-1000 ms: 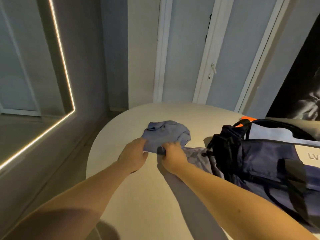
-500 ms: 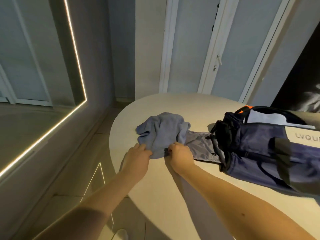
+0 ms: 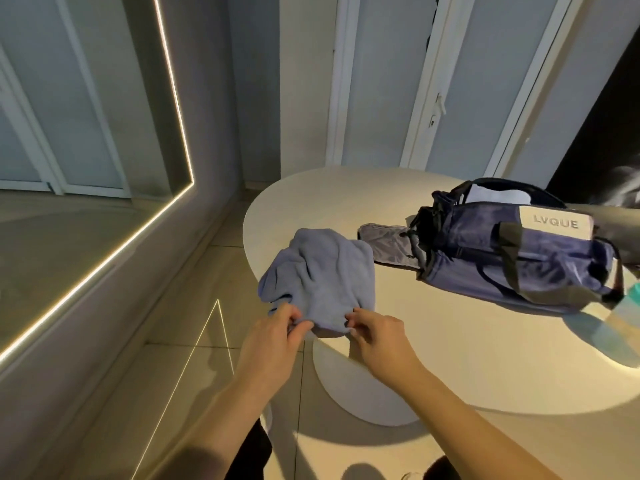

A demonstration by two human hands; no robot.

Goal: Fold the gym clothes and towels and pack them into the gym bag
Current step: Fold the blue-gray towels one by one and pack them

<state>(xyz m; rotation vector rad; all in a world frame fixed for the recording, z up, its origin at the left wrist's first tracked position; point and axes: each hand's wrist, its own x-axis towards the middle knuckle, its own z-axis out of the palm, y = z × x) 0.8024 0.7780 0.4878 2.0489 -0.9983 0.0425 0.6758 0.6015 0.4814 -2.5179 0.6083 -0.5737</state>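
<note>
A crumpled pale blue towel [image 3: 320,275] lies at the left edge of the round white table [image 3: 450,358], partly hanging over it. My left hand [image 3: 277,332] pinches the towel's near edge on the left. My right hand [image 3: 375,332] pinches the same edge on the right. A navy gym bag [image 3: 512,258] marked LVQUE lies on its side to the right, its grey flap [image 3: 386,247] spread toward the towel. Something white shows inside the bag's top opening [image 3: 495,195].
A teal-and-white object [image 3: 623,317] lies at the table's right edge, blurred. The table's pedestal base [image 3: 360,393] stands on a tiled floor below my arms. A mirror with a lit strip [image 3: 166,81] fills the left wall. White doors [image 3: 433,81] stand behind the table.
The towel has been pulled toward me to the table's left edge. Both hands moved back with it and now pinch its near edge. The view has tilted down and backed away.
</note>
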